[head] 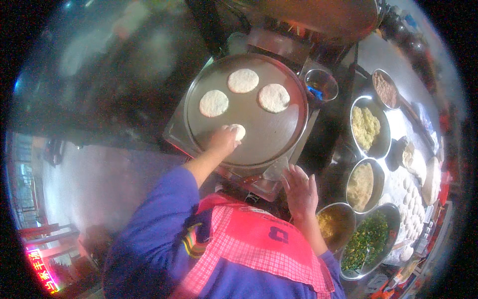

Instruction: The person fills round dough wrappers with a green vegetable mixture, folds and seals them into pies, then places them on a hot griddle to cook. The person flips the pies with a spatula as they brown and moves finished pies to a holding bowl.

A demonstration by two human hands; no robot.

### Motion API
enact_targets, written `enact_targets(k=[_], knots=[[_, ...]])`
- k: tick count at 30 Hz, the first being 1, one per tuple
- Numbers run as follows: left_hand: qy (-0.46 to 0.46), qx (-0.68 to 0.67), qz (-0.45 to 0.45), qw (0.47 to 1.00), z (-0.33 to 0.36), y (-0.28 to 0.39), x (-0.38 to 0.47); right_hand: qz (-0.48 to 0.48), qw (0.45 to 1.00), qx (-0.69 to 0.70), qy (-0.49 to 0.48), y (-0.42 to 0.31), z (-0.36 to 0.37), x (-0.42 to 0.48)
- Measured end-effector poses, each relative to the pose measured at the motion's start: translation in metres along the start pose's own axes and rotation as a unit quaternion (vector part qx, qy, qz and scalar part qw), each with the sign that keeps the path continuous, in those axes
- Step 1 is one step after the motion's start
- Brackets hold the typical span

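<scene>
My left hand (222, 140) is over the near left part of a round metal griddle (267, 129), its fingers on a small pale lump of dough (240, 132). The fingers partly cover this lump. Farther back on the griddle lie three flat dough rounds, one on the left (214, 103), one at the back (243, 80) and one on the right (274, 98). My right hand (301, 190) is raised beyond the griddle's near right edge, with its fingers apart and nothing in them.
Right of the griddle stands a round container (322, 85) with something blue inside. Metal bowls hold pale yellow filling (366, 127), beige filling (360, 187), yellow filling (330, 226) and chopped greens (366, 241). Several small dough pieces (410, 202) lie on the floured worktop.
</scene>
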State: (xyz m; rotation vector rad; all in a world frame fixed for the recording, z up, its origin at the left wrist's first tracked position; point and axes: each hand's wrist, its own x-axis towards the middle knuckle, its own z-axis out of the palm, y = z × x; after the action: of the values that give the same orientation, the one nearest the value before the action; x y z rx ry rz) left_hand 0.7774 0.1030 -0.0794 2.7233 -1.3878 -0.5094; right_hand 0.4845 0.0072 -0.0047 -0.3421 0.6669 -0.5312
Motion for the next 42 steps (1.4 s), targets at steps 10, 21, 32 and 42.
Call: enact_targets(k=[10, 21, 32, 42], knots=[[0.023, -0.001, 0.213, 0.977, 0.041, -0.02, 0.002, 0.028, 0.999, 0.003, 0.028, 0.03, 0.018, 0.001], [0.023, -0.008, 0.374, 0.927, 0.053, -0.052, 0.032, 0.033, 0.997, 0.002, 0.075, 0.066, 0.043, 0.019], [0.025, -0.041, 0.225, 0.973, 0.055, -0.049, 0.028, 0.023, 0.997, -0.02, 0.076, 0.073, 0.05, 0.019], [0.012, -0.12, 0.132, 0.984, 0.042, -0.038, 0.031, 0.044, 0.997, -0.031, 0.059, 0.07, 0.046, 0.019]])
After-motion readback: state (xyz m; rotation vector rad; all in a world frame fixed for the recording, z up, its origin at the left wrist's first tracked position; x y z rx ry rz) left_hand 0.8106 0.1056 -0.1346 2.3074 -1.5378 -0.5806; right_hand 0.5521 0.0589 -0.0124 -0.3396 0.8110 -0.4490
